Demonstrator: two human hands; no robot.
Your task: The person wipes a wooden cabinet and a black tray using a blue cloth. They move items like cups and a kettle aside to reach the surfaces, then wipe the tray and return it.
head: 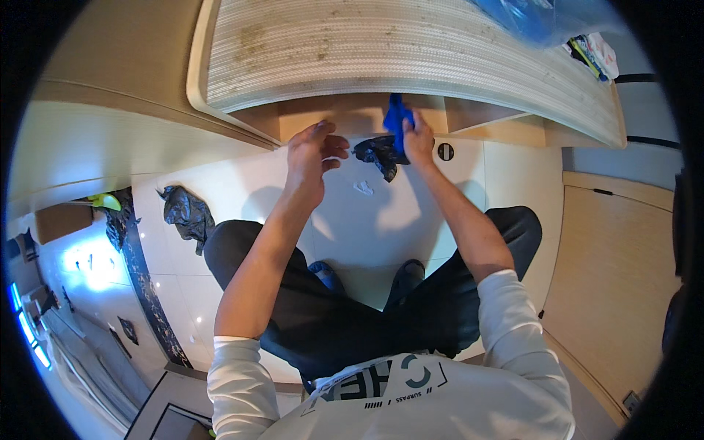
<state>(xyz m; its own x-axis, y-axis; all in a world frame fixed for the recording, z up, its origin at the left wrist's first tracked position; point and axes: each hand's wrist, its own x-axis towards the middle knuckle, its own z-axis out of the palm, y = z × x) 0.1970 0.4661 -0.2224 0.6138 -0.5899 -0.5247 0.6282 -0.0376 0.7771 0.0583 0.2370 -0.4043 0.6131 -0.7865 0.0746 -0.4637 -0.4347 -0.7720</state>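
My right hand [419, 135] grips a bunched blue cloth [397, 118] in front of the open lower shelf of a wooden cabinet [352, 113]. Directly below the cloth, a black plastic bag [380, 153] lies crumpled on the floor at the shelf's edge. My left hand [319, 147] hangs to the left of that bag, its fingers apart and curled, with nothing in them. Between my knees and the cabinet, a small crumpled white scrap [363, 187] rests on the tiles. To the right of my right hand is a round black-rimmed disc [445, 151] on the floor.
A textured white mat [341, 49] with stains covers the surface above the shelf, with a blue plastic bag [528, 19] on its right. Another black plastic bag [188, 215] lies by my left knee. A wooden door panel [610, 264] stands at the right. A cardboard box [63, 221] is far left.
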